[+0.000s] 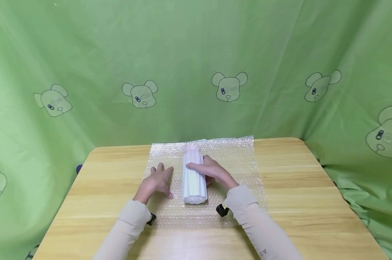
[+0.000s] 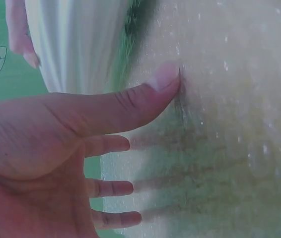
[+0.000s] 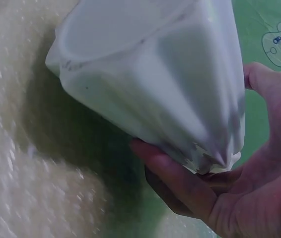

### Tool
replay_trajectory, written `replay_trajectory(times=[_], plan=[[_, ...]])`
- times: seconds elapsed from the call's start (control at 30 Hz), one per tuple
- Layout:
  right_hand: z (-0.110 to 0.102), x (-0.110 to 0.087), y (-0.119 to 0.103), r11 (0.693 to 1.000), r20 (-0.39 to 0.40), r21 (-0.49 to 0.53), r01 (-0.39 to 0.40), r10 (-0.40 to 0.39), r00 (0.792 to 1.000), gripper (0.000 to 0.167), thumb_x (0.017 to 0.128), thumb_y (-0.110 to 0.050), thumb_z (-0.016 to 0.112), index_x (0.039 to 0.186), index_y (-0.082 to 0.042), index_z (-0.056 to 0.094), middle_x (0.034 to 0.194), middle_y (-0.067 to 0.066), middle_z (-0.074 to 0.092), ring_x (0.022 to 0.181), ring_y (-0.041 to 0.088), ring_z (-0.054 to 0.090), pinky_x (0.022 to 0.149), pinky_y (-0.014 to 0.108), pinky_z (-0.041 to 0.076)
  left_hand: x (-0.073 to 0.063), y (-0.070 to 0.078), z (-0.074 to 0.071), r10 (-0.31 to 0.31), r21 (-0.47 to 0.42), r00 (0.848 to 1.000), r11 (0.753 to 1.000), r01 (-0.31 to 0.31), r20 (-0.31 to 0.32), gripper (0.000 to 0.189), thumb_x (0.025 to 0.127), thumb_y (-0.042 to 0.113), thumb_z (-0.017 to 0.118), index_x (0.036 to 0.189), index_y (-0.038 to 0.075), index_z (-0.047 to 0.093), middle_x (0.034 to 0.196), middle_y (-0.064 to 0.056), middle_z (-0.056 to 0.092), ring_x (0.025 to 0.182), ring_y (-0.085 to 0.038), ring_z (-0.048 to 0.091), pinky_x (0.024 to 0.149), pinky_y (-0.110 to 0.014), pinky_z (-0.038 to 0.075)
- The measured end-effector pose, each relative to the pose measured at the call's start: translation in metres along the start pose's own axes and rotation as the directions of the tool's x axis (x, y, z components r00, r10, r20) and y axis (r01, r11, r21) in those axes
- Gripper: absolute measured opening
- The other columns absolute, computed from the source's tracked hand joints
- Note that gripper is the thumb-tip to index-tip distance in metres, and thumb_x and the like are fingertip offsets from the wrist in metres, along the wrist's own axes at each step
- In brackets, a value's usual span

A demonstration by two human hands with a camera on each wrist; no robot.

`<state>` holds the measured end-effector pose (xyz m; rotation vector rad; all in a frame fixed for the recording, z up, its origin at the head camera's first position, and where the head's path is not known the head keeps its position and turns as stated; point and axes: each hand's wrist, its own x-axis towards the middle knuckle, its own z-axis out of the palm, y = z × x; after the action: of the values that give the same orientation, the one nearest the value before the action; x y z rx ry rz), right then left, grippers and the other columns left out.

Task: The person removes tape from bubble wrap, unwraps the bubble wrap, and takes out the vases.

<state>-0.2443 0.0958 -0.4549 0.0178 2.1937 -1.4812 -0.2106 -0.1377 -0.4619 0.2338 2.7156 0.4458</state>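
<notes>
A white fluted vase [image 1: 194, 177] lies on its side on a sheet of bubble wrap [image 1: 238, 159], its flat base toward me and its narrower end away. My right hand [image 1: 212, 169] grips the vase from the right, thumb over the top and fingers curled along the side; the right wrist view shows the base and ribbed body of the vase [image 3: 155, 74] close up. To the left of the vase, my left hand [image 1: 155, 182] is spread with its fingertips down at the bubble wrap. In the left wrist view, that hand's thumb [image 2: 125, 106] and fingers hold nothing.
The bubble wrap lies flat on a wooden table [image 1: 300, 195], reaching its far edge. A green curtain [image 1: 189, 47] with printed bear heads hangs behind the table and along both sides. A small purple item [image 1: 79, 168] shows at the left edge.
</notes>
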Motion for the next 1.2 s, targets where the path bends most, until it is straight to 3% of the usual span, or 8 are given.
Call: replay_trajectory(times=[0.17, 0.47, 0.73, 0.87, 1.03, 1.2], plan=[[-0.013, 0.001, -0.004, 1.0, -0.003, -0.007, 0.017, -0.017, 1.0, 0.058, 0.086, -0.043, 0.077, 0.121, -0.003, 0.054, 0.098, 0.018, 0.069, 0.079, 0.031, 0.072, 0.067, 0.045, 0.063, -0.001, -0.001, 0.001, -0.006, -0.032, 1.0, 0.999, 0.006, 0.021, 0.12, 0.059, 0.024, 0.099, 0.16, 0.016, 0.034, 0.169, -0.02, 0.011, 0.151, -0.052, 0.009, 0.1, -0.087, 0.024], [-0.037, 0.002, -0.017, 0.994, -0.095, -0.107, 0.016, -0.026, 0.995, 0.075, 0.086, -0.042, 0.077, 0.138, -0.004, 0.04, 0.111, 0.02, 0.062, 0.086, 0.032, 0.07, 0.066, 0.044, 0.063, -0.002, 0.003, 0.005, -0.009, -0.007, 0.999, 1.0, 0.009, 0.045, 0.129, 0.059, 0.028, 0.099, 0.163, 0.011, 0.024, 0.169, -0.02, 0.01, 0.151, -0.053, 0.008, 0.097, -0.09, 0.019], [-0.059, 0.004, -0.04, 0.976, -0.186, -0.207, 0.074, -0.114, 0.976, 0.096, 0.084, -0.041, 0.078, 0.154, -0.002, 0.024, 0.111, 0.023, 0.059, 0.081, 0.035, 0.07, 0.062, 0.044, 0.063, -0.004, 0.004, 0.008, 0.055, -0.046, 0.998, 0.998, -0.053, 0.043, 0.128, 0.06, 0.024, 0.099, 0.161, 0.001, 0.023, 0.169, -0.022, 0.008, 0.15, -0.055, 0.005, 0.109, -0.08, 0.02], [-0.07, 0.005, -0.051, 0.954, -0.238, -0.26, 0.146, -0.21, 0.948, 0.107, 0.083, -0.04, 0.08, 0.16, -0.004, 0.015, 0.114, 0.025, 0.059, 0.085, 0.036, 0.069, 0.06, 0.039, 0.063, -0.006, 0.004, 0.008, 0.065, -0.053, 0.997, 0.997, -0.063, 0.038, 0.129, 0.06, 0.024, 0.099, 0.162, 0.002, 0.023, 0.169, -0.023, 0.009, 0.15, -0.056, 0.006, 0.11, -0.079, 0.021], [-0.078, 0.006, -0.063, 0.922, -0.292, -0.308, 0.235, -0.327, 0.899, 0.11, 0.082, -0.038, 0.082, 0.161, -0.007, 0.012, 0.123, 0.025, 0.058, 0.094, 0.037, 0.068, 0.064, 0.038, 0.063, -0.009, 0.005, 0.008, 0.057, -0.055, 0.998, 0.997, -0.055, 0.04, 0.128, 0.06, 0.024, 0.099, 0.162, 0.004, 0.025, 0.169, -0.022, 0.009, 0.15, -0.055, 0.006, 0.109, -0.08, 0.021], [-0.082, 0.008, -0.073, 0.88, -0.346, -0.331, 0.34, -0.448, 0.824, 0.11, 0.078, -0.034, 0.085, 0.16, -0.01, 0.015, 0.126, 0.021, 0.055, 0.101, 0.036, 0.064, 0.073, 0.046, 0.063, -0.015, 0.007, 0.009, 0.065, -0.056, 0.997, 0.996, -0.062, 0.042, 0.127, 0.06, 0.024, 0.099, 0.162, 0.004, 0.026, 0.169, -0.022, 0.01, 0.15, -0.055, 0.006, 0.109, -0.079, 0.022]])
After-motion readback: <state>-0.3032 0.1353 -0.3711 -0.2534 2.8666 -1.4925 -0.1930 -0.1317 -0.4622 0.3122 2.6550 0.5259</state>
